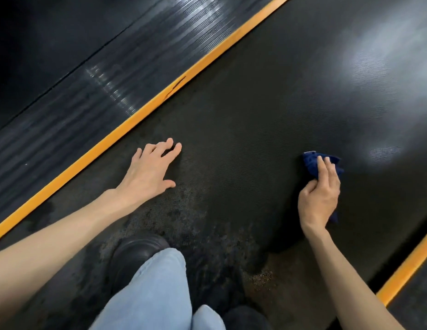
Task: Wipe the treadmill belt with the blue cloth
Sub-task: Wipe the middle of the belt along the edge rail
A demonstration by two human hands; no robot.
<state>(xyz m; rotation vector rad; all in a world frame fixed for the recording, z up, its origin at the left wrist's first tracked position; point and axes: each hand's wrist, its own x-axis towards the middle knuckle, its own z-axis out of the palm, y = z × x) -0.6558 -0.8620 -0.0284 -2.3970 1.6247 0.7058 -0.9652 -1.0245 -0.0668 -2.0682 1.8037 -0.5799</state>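
The black textured treadmill belt runs diagonally through the head view. My right hand grips the bunched blue cloth and holds it down on the belt at the right. Most of the cloth is hidden under that hand; a corner shows below the wrist. My left hand rests on the belt at centre left with fingers spread, holding nothing. The belt near my feet shows mottled, dull patches.
An orange strip borders the belt on the left, with a ribbed black side rail beyond it. A second orange strip edges the belt at lower right. My black shoe and blue-jeaned legs stand on the belt.
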